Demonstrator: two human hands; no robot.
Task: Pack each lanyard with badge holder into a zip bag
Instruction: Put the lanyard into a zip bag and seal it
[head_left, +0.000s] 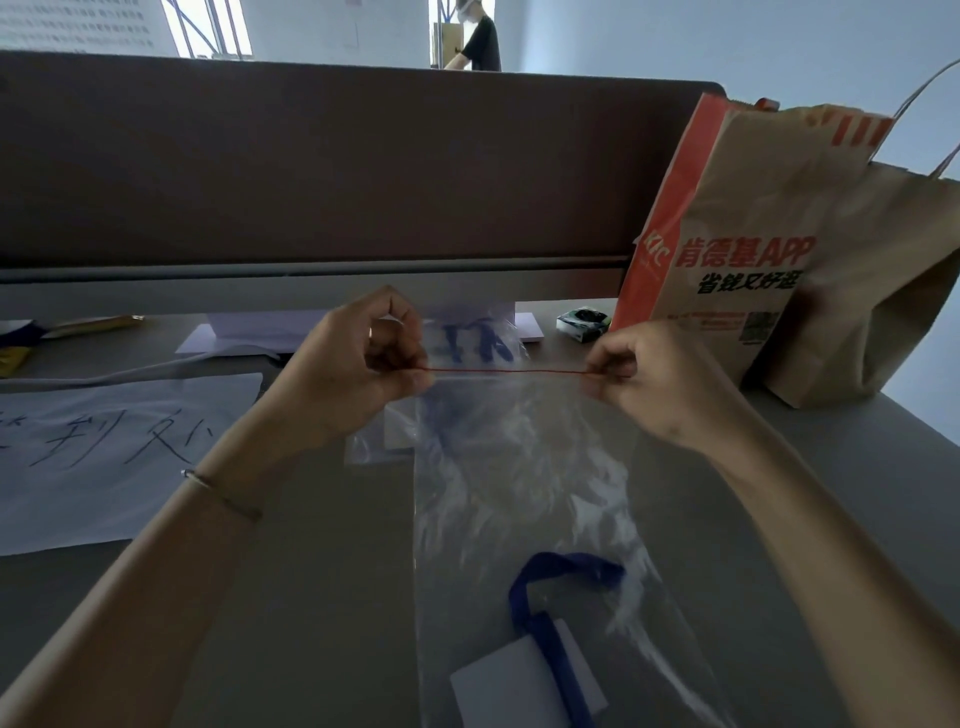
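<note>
1. Here, both hands hold a clear zip bag (524, 493) up over the grey desk (322, 571), each one at an end of the bag's red zip line (506, 370), which runs taut and level between them.
2. The left hand (363, 364) has its thumb and curled fingers pinched on the left end of the zip line; a thin bracelet (221, 493) sits on that forearm.
3. The right hand (644, 374) has its fingers curled and pinched on the right end of the zip line.
4. The bag hangs down from the zip line toward the camera, its lower part reaching the bottom edge of the view.
5. A blue lanyard (550, 608) with a white badge holder (519, 686) lies in the lower part of the bag, the strap looped above the card and crossing over it.
6. Behind the held bag, further back on the desk, another clear bag (467, 338) with something blue in it is visible, though blurred.
7. A sheet of white paper (104, 457) with handwritten characters lies on the desk to the left.
8. A brown and red paper takeaway bag (753, 249) stands at the right, with a small box (584, 323) just beside its base.
9. A dark partition (337, 166) runs along the back of the desk; a person (480, 39) stands beyond it.
</note>
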